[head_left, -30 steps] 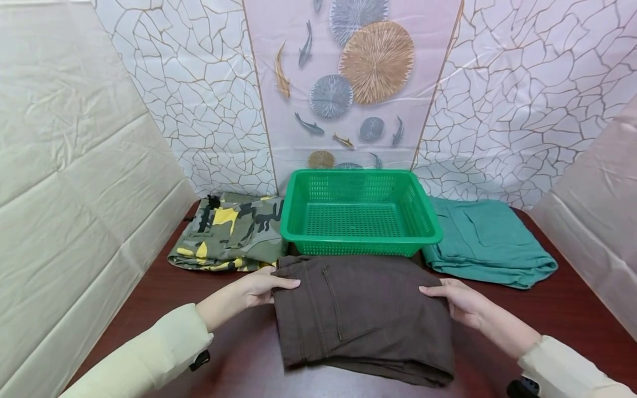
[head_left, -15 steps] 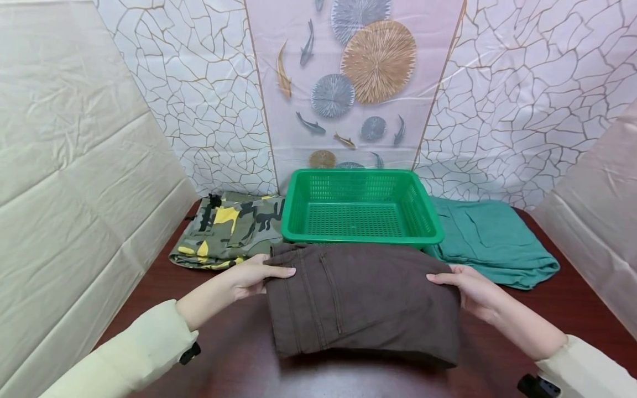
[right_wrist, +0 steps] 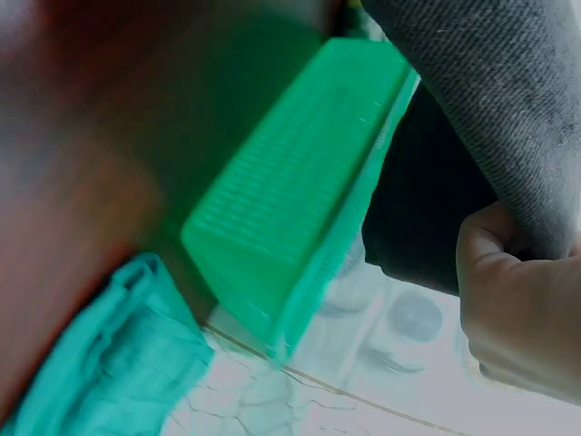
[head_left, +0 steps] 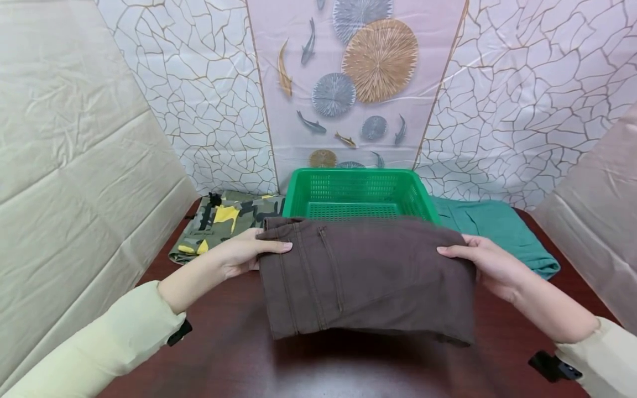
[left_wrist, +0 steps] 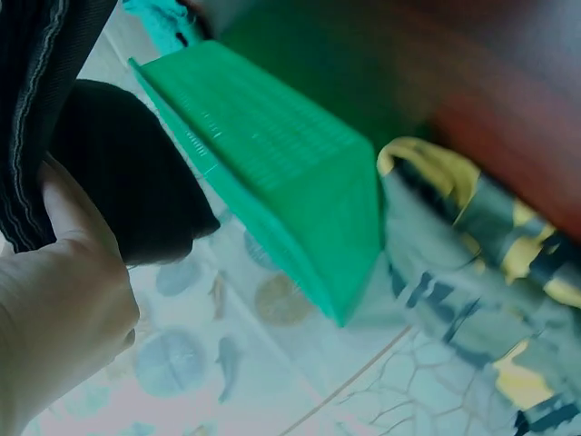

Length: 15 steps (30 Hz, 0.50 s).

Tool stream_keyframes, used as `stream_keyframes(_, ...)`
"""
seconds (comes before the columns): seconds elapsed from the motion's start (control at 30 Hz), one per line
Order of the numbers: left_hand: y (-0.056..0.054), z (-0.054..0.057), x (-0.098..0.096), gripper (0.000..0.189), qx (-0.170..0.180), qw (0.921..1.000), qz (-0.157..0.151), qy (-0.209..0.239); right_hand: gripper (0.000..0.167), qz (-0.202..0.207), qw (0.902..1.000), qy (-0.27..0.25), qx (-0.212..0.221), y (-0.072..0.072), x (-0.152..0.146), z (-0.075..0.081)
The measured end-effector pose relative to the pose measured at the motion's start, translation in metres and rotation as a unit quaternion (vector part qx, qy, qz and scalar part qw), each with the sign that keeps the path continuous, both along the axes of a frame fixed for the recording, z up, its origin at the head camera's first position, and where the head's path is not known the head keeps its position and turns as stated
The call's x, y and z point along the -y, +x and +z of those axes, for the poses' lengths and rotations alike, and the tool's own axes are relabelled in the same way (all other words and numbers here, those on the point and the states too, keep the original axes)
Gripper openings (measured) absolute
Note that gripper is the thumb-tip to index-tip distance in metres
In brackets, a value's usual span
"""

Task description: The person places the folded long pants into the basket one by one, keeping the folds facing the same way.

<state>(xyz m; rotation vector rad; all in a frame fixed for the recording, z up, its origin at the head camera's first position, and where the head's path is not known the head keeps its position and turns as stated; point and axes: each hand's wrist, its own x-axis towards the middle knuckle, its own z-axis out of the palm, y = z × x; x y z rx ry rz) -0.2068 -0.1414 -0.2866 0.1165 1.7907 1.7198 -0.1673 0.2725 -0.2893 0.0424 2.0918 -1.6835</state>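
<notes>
Folded dark brown trousers [head_left: 368, 276] hang in the air between both hands, in front of the green basket [head_left: 358, 190] and over its near rim in the head view. My left hand [head_left: 241, 251] pinches the waistband end, thumb on top. At the other end my right hand [head_left: 490, 265] grips the folded edge, its thumb also on top. The lower edge sags above the table, with a shadow beneath. In the left wrist view the left hand [left_wrist: 73, 282] holds the dark cloth, and the right wrist view has the right hand [right_wrist: 517, 291] curled on the opposite end.
Folded camouflage trousers [head_left: 224, 221] in grey, black and yellow lie left of the basket. Folded teal trousers [head_left: 497, 229] lie at its right. Beneath is a dark red-brown table [head_left: 214, 342], with a patterned cloth wall [head_left: 199, 83] behind and pale cloth at both sides.
Both hands have lifted the brown trousers up and away from the table toward the basket, now covering its front. The hands have also moved slightly farther apart.
</notes>
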Motion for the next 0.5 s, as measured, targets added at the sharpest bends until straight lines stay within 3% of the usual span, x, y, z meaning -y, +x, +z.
stream_keyframes(0.37, -0.019, 0.04, -0.007, 0.055, -0.039, 0.9987, 0.008, -0.033, 0.011, -0.003, 0.9962, 0.058, -0.065, -0.027, -0.001, 0.033)
stream_keyframes(0.5, -0.032, 0.049, -0.012, 0.055, -0.046, 0.9976, 0.015, -0.049, 0.032, 0.001, 0.9945, 0.076, -0.072, -0.041, 0.0, 0.041)
